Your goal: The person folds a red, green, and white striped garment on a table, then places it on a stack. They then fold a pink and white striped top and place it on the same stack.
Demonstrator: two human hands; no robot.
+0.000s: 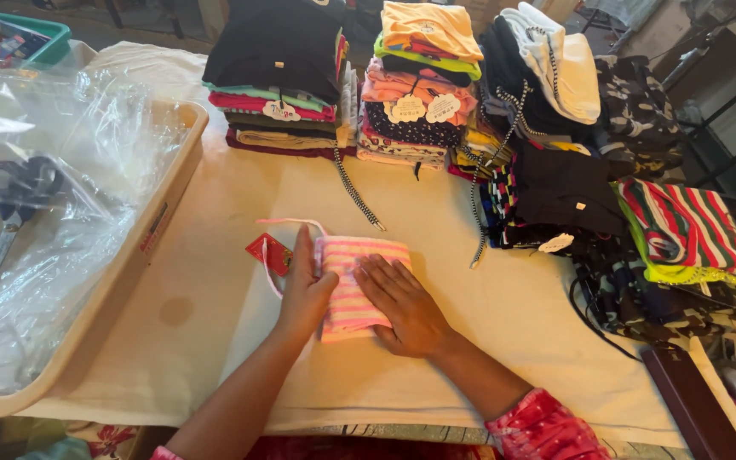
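Pressing down on a small folded pink-and-white striped garment (353,285) at table centre, both hands lie flat and unclenched, gripping nothing. Left hand (304,294) cups the garment's 9 o'clock edge, thumb on top of the fabric. Right hand (402,305) rests palm down on its 3 o'clock half, fingers spread toward 11 o'clock. A pink drawstring (276,247) loops out from the garment's 10 o'clock corner, with a red tag (269,253) just beside the left fingers.

The table (189,341) is covered in a cream cloth. At 12 o'clock, well apart from the hands, stand folded clothes stacks: a dark-topped stack (278,77), a stack topped with orange and green (419,81), and a looser heap of dark pieces with a white hooded top (547,68). At 3 o'clock lies a red, green and white striped piece (683,226) over camouflage fabric. At 9 o'clock a beige tray (142,247) holds crumpled clear plastic bags (61,255), with scissors (12,213) under the plastic. A teal bin (10,38) sits at 10 o'clock, far corner.
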